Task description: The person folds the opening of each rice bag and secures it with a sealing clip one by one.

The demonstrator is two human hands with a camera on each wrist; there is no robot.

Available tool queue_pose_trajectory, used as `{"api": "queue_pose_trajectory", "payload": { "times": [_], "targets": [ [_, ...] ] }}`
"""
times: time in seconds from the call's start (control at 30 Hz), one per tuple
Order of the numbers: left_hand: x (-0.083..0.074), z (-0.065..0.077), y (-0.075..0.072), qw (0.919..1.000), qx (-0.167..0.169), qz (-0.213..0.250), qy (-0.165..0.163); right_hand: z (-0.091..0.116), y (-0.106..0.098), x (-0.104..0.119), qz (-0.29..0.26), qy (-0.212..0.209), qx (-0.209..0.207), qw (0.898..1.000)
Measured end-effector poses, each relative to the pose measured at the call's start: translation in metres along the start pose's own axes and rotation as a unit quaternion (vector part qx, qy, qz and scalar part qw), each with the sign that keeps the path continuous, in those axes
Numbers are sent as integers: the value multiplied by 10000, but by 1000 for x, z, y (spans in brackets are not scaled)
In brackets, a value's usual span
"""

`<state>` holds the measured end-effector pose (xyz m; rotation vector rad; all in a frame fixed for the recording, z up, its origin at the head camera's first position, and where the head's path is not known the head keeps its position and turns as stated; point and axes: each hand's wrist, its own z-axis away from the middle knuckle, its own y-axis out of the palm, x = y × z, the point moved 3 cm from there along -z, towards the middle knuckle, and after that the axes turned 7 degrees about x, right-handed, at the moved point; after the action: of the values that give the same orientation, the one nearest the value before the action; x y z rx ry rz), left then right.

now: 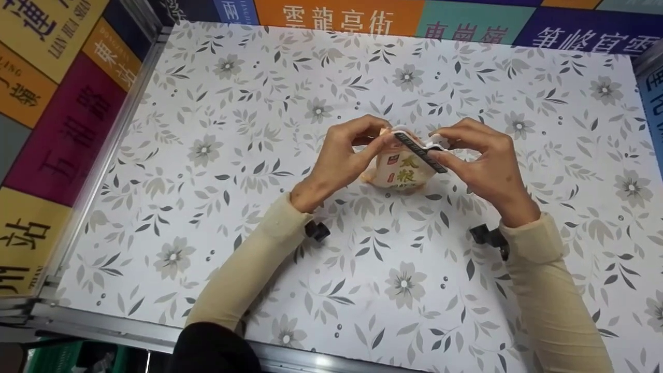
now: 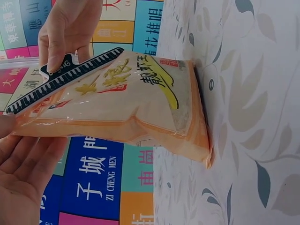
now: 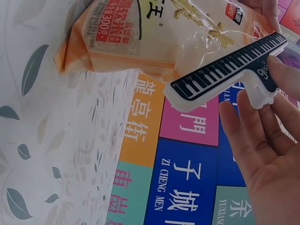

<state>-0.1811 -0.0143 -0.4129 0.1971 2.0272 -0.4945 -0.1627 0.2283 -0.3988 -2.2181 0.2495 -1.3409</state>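
Note:
An orange and cream plastic bag of rice (image 1: 399,168) stands on the table, its printed front towards me. My left hand (image 1: 346,150) pinches the bag's gathered top corner between thumb and fingers. Between thumb and fingers, my right hand (image 1: 484,158) holds the handle of a white sealing clip (image 3: 229,68) with a black piano-key strip. Slantwise, the clip lies along the upper part of the bag (image 2: 140,101) in the left wrist view. Whether its jaws grip the plastic cannot be told. The bag's back is hidden.
A white table (image 1: 222,207) with a grey floral print spreads around the bag. Coloured panels with Chinese lettering (image 1: 336,18) line its back and left sides. A metal rail (image 1: 311,357) runs along the front edge, with a green crate (image 1: 52,357) below at left.

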Motion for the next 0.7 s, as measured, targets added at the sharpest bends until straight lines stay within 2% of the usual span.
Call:
{"api": "queue_pose_trajectory", "payload": {
  "times": [0.37,0.53,0.7],
  "targets": [
    [-4,-1,-4,9993,-115,-214,268,0,0,-2,116,-65,-32,9999],
    [-2,0,-5,9994,-35,-333,102,1,2,-2,148,99,58,9998],
    [0,2,-4,9977,255,-590,-198,2,4,-2,113,252,224,9994]
  ]
}}
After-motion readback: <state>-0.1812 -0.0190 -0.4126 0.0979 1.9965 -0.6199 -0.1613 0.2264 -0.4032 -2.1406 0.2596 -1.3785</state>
